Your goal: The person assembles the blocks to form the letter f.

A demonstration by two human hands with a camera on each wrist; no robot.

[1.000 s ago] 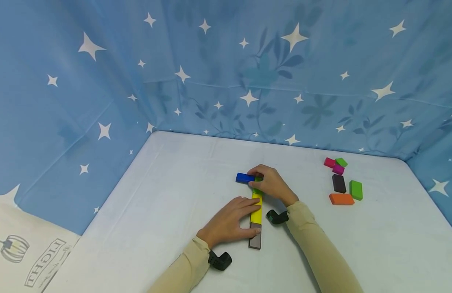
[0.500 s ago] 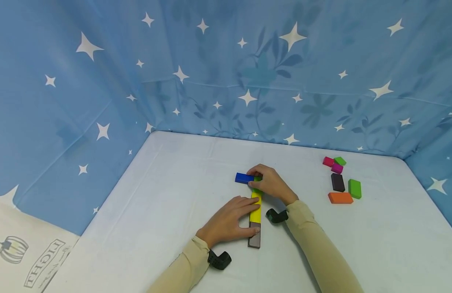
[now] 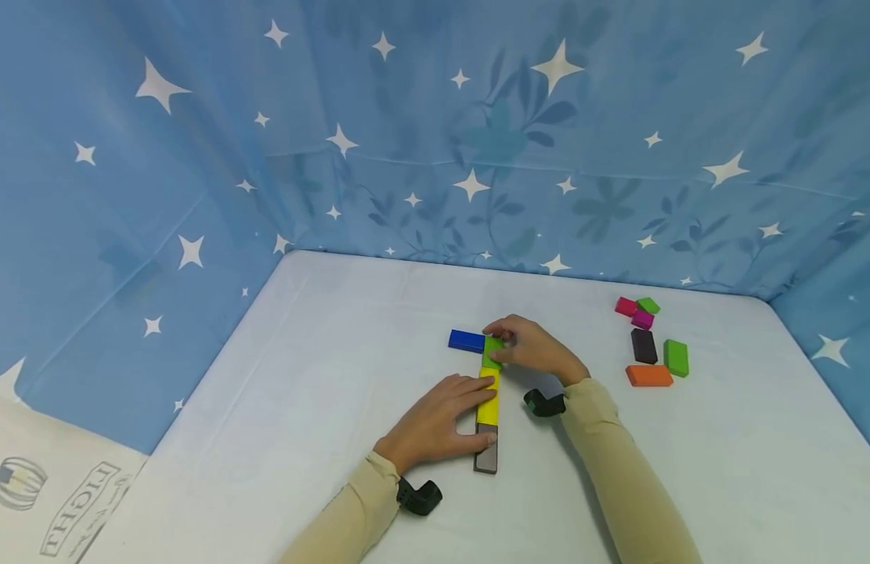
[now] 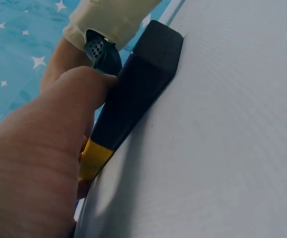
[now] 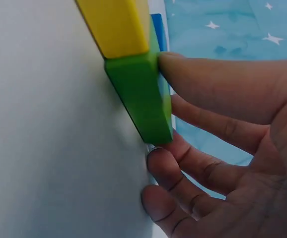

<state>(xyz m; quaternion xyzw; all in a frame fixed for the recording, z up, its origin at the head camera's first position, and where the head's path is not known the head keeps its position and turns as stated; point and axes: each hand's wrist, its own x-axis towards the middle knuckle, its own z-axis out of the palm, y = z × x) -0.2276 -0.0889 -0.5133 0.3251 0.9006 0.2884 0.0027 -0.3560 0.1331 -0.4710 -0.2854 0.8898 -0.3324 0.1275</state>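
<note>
From the head view, we see four blocks joined on the white table (image 3: 336,423): gray block (image 3: 486,460) nearest us, yellow block (image 3: 487,412), then green block (image 3: 488,349), with blue block (image 3: 466,341) set crosswise at the green one's left. Our left hand (image 3: 433,427) lies with fingers extended over the yellow block and thumb on the gray; our right hand (image 3: 536,348), apart from it, curves at the green block. Well to the right lie orange block (image 3: 649,376) and black block (image 3: 644,346). From the left wrist, we see our thumb against the gray block, dark here. From the right wrist, our thumb touches the green block, fingers bent beyond it; whether they pinch it we cannot tell.
</note>
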